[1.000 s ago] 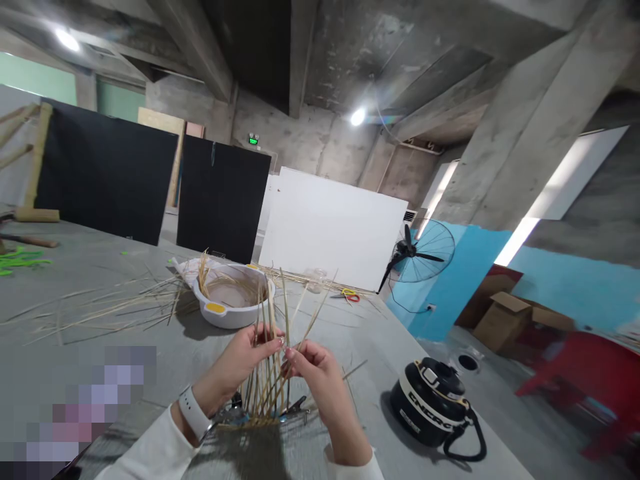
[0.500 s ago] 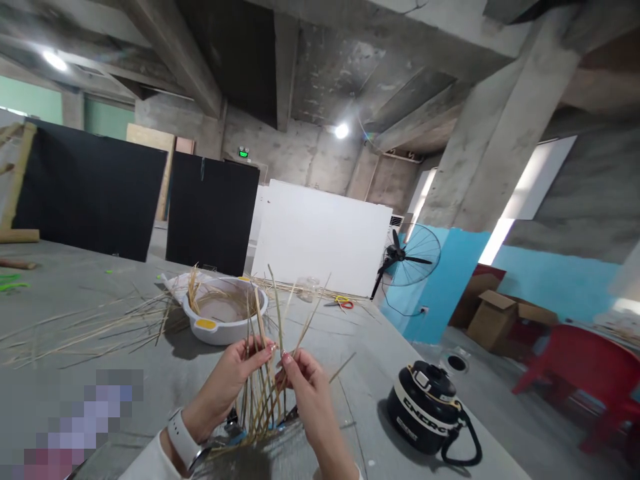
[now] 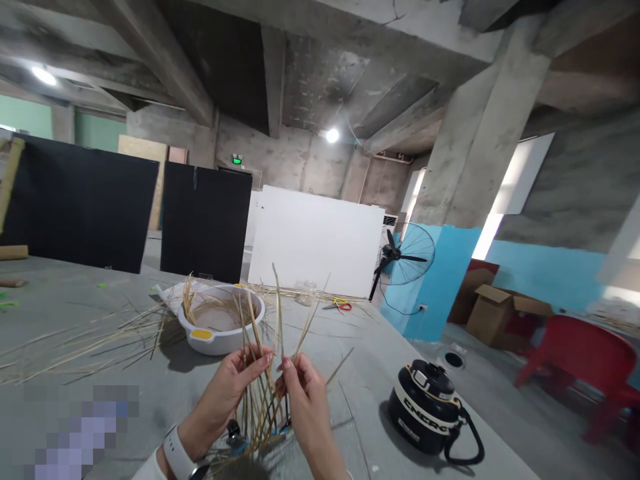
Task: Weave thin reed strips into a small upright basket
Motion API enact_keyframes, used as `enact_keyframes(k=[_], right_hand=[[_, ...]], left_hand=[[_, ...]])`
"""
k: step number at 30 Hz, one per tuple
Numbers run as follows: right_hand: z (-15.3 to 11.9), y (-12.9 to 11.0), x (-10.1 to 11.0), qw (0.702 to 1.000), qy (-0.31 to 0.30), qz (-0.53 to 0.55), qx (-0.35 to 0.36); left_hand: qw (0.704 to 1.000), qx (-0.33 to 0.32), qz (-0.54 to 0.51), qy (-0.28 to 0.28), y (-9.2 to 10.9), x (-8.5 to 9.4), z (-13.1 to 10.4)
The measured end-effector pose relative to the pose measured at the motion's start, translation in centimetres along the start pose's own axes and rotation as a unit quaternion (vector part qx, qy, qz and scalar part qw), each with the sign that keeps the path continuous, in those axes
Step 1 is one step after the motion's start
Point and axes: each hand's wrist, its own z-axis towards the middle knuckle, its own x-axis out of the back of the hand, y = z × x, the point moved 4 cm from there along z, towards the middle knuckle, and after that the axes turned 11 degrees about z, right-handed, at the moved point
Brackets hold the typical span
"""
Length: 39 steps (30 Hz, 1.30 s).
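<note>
A bundle of thin straw strips [image 3: 261,407] stands up from the table at the front, crossing one another like loose weaving. On its left side, my left hand [image 3: 235,383] pinches some of the strips between thumb and fingers. My right hand [image 3: 305,390] pinches other strips on the right, its thumb close to my left one. Long strip ends fan out above both hands. At the foot of the bundle, a dark clip [image 3: 233,432] and bits of blue are partly hidden by my left wrist.
A white basin [image 3: 220,343] with straw in it stands behind my left hand, with loose straw [image 3: 110,333] spread to its left. Scissors [image 3: 341,305] lie farther back. A black flask [image 3: 425,410] with a strap stands right. A fan [image 3: 405,253] is beyond the table.
The view has shifted slightly. Both hands keep their pinch near the same spot, and the strip tops by my left hand now lean more to the left.
</note>
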Motion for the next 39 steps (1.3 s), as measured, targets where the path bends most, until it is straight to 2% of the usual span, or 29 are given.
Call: enact_keyframes(k=[5,10,14,26,33,39], right_hand=[[0.1,-0.1,0.1,1.0,-0.025,0.015,-0.008],[0.1,-0.4,0.0,0.991,-0.12,0.063,-0.019],[0.3,-0.5,0.2,0.982,-0.158,0.096,-0.042],[0.5,-1.4,0.5,0.967,-0.195,0.136,-0.094],[0.5,-0.9,0.8,0.971,-0.214,0.07,-0.077],[0.5,-1.7,0.5,0.975,-0.183,0.092,-0.083]], left_hand=[[1.0,0.005,0.003,-0.014,0.5,-0.2,-0.3],[0.999,0.024,0.021,-0.026,1.3,0.1,-0.5],[0.997,0.033,0.041,-0.053,1.5,0.2,-0.6],[0.996,0.017,0.062,-0.062,1.3,0.5,-0.4],[0.991,0.026,0.091,-0.096,1.2,0.6,-0.5],[0.993,0.016,0.095,-0.063,1.4,0.7,-0.2]])
